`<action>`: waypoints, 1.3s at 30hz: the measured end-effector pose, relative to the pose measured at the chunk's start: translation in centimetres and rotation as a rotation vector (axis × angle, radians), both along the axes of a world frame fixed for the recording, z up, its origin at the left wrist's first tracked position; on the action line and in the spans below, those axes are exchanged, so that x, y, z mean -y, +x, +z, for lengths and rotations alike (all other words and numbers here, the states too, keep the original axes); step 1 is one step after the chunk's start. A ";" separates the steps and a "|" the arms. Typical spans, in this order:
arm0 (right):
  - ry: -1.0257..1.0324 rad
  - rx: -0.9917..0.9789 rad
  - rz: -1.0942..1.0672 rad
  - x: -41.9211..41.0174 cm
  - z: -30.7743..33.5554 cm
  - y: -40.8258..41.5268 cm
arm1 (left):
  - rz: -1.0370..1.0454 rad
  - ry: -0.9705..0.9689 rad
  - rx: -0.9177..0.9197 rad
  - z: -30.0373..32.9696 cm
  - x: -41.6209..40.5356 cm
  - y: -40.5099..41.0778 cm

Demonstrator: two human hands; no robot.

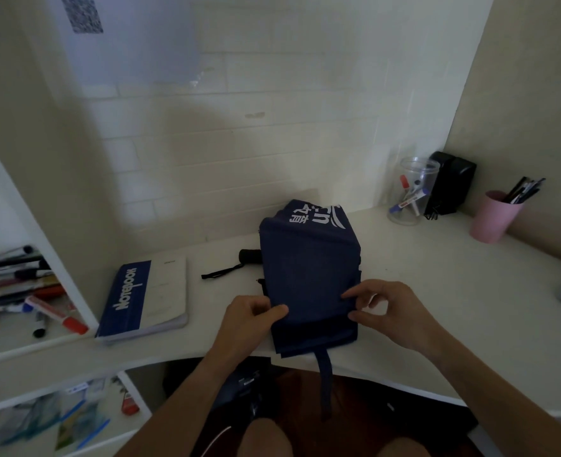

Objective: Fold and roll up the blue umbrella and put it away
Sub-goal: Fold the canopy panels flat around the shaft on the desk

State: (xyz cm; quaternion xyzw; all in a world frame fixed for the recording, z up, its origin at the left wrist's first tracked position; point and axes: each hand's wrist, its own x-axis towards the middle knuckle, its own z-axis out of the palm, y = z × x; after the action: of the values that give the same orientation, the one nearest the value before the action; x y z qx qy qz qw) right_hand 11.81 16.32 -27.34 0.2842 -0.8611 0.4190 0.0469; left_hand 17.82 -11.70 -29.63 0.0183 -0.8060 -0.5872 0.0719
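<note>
Item: blue umbrella (309,275), canopy flattened in pleats on the white desk (421,275), centre frame; strap (325,384) hangs off the near edge.
Left hand (249,319): pinching the lower-left fabric edge.
Right hand (388,311): fingers half-curled, thumb and forefinger nipping the lower-right edge.
Handle (249,256): black, protruding left.
Method: likely best to keep pleats aligned and taut, then roll tightly toward the strap.

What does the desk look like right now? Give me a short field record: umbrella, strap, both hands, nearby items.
umbrella: blue umbrella lies flat on the desk, canopy folded into pleats, not yet rolled
strap: closure strap hangs over the desk's near edge
left hand: left hand pinches the fabric's left edge
right hand: right hand pinches the right edge
handle: black handle pokes out at left, with wrist cord
nearby: notebook left; pink cup and clear jar right
</note>
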 end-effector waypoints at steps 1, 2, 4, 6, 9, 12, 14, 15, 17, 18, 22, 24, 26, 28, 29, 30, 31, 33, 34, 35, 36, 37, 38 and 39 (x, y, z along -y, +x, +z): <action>0.018 -0.037 -0.001 -0.1 -0.3 0.0 | -0.003 -0.016 0.004 -0.1 0.0 0.1; 0.033 -0.077 0.001 -0.1 -0.5 0.1 | -0.001 -0.039 0.005 -0.1 0.0 0.1; 0.075 -0.161 0.007 -0.1 -0.9 0.0 | 0.001 -0.083 0.007 -0.1 0.0 -0.1; 0.119 -0.229 0.000 0.2 -1.2 -0.1 | -0.003 -0.122 0.010 0.1 0.0 -0.7; 0.153 -0.295 -0.033 0.9 -0.9 -0.4 | 0.020 -0.132 0.020 0.9 -0.1 -1.9; 0.181 -0.370 -0.068 1.2 -0.7 -0.7 | 0.013 -0.113 0.025 0.8 0.4 -2.9; 0.214 -0.425 -0.060 1.1 -0.7 -0.4 | -0.043 -0.090 0.042 0.5 0.9 -3.1; 0.229 -0.445 -0.046 0.9 -0.7 -0.2 | -0.068 -0.080 0.059 0.4 1.2 -3.0; 0.260 -0.473 -0.017 0.7 -0.9 0.2 | -0.108 -0.077 0.066 0.2 1.5 -2.8; 0.275 -0.476 -0.009 0.6 -1.1 0.5 | -0.118 -0.082 0.055 0.1 1.6 -2.7; 0.330 -0.500 0.019 0.2 -1.7 1.3 | -0.103 -0.125 0.044 -0.3 1.6 -2.5; 0.343 -0.508 0.030 0.0 -2.0 1.7 | -0.095 -0.158 0.034 -0.4 1.6 -2.3; 0.356 -0.531 0.049 -0.2 -2.3 1.8 | -0.060 -0.237 0.001 -0.6 1.6 -1.9; 0.385 -0.569 0.086 -0.5 -2.8 1.8 | 0.008 -0.357 -0.060 -0.9 1.5 -1.3; 0.393 -0.584 0.101 -0.5 -3.0 1.7 | 0.036 -0.406 -0.094 -1.1 1.4 -1.0; 0.394 -0.591 0.111 -0.6 -3.1 1.7 | 0.059 -0.448 -0.126 -1.4 1.3 -0.8; 0.393 -0.593 0.117 -0.6 -3.2 1.6 | 0.077 -0.487 -0.150 -1.7 1.2 -0.5; 0.402 -0.592 0.131 -0.5 -3.1 1.4 | 0.134 -0.632 -0.206 -1.9 0.9 0.0; 0.412 -0.589 0.143 -0.5 -3.0 1.3 | 0.172 -0.726 -0.274 -1.8 0.8 0.1; 0.423 -0.585 0.155 -0.5 -2.9 1.3 | 0.195 -0.809 -0.360 -1.5 0.6 0.3; 0.434 -0.581 0.168 -0.6 -2.8 1.2 | 0.192 -0.882 -0.452 -1.1 0.5 0.5; 0.444 -0.578 0.179 -0.6 -2.6 1.1 | 0.142 -0.951 -0.526 -0.7 0.3 0.5; 0.454 -0.573 0.188 -0.6 -2.5 1.1 | 0.048 -1.034 -0.574 -0.2 0.2 0.4; 0.464 -0.567 0.194 -0.6 -2.3 1.0 | -0.074 -1.126 -0.600 0.2 0.1 0.2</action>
State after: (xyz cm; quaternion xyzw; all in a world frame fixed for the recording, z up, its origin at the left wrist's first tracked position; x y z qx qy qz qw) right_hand 12.81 16.92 -29.65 0.4723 -0.8550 0.1199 0.1777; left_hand 18.00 -11.81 -29.41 -0.2154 -0.9360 -0.0557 0.2727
